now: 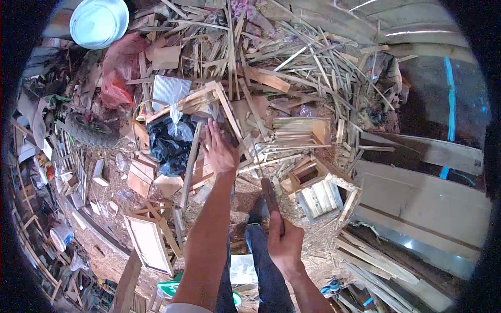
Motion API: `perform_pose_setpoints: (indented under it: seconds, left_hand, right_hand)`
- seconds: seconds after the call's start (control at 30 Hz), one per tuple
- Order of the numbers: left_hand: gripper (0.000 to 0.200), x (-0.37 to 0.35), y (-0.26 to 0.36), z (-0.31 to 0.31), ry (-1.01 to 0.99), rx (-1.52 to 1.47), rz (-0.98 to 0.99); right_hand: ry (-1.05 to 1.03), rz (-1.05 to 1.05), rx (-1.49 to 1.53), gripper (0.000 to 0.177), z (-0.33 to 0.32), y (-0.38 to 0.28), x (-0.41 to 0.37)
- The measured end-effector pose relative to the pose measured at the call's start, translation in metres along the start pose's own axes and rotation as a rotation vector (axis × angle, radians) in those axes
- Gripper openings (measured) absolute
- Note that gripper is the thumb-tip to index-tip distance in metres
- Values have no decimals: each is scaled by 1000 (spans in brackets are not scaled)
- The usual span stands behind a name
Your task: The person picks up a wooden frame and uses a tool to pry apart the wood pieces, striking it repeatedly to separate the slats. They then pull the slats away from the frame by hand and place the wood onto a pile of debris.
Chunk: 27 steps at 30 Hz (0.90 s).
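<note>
My right hand (284, 242) is wrapped round the brown handle of a long-bladed knife (270, 197). Its thin blade points away from me, seen nearly edge-on. Fingers stretched out and lying flat, my left hand (219, 148) rests at a dark surface inside a wooden frame (228, 112). Just left of that hand a narrow wood strip (191, 166) slants down toward me. A black plastic bag (169, 148) bulges beside the strip, with a clear tied plastic piece on top. The blade's tip lies to the right of my left hand, over scattered wood strips.
A wooden box frame (326, 190) with pale slats stands at right, and a framed white panel (150, 244) leans at lower left. Thin wood offcuts (313, 68) heap up behind. A tyre (91, 131), a red plastic bag (117, 78) and a white bucket (99, 23) are at left.
</note>
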<state>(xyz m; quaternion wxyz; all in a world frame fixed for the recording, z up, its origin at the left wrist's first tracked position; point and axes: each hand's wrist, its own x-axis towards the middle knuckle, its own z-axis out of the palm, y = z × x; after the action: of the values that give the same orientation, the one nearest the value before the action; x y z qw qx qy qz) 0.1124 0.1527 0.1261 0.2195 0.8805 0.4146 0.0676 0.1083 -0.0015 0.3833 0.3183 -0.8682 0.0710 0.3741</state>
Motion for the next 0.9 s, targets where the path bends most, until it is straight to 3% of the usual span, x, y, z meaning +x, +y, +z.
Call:
perform_pose_setpoints:
  seconds: [0.1, 0.17, 0.33, 0.4, 0.47, 0.57, 0.63, 0.73, 0.8, 0.9]
  left_hand:
    - [49, 5, 2, 2, 18, -23, 17]
    - [49, 5, -4, -2, 3, -50, 64]
    - [53, 1, 1, -6, -13, -21, 44]
    - [67, -1, -3, -1, -39, -24, 27]
    - [61, -4, -3, -2, -66, -19, -12]
    - [49, 2, 3, -6, 8, -42, 30]
    - [49, 0, 3, -5, -2, -21, 15]
    - [47, -3, 5, -5, 12, -14, 6]
    - [47, -1, 3, -4, 35, -11, 19]
    - [47, -1, -1, 2, -12, -7, -22]
  right_hand:
    - [38, 63, -57, 50, 26, 1, 61]
    - [251, -198, 120, 56, 75, -3, 94]
    - [229, -211, -8, 54, 69, 16, 87]
    - [208, -222, 6, 52, 72, 64, 94]
    - [223, -350, 273, 50, 99, 143, 110]
    - [225, -419, 352, 50, 116, 165, 119]
    - [201, -347, 248, 51, 102, 143, 100]
    - [128, -178, 92, 54, 41, 43, 41]
    - [66, -61, 39, 56, 6, 11, 10]
    - [77, -130, 18, 56, -12, 2, -10]
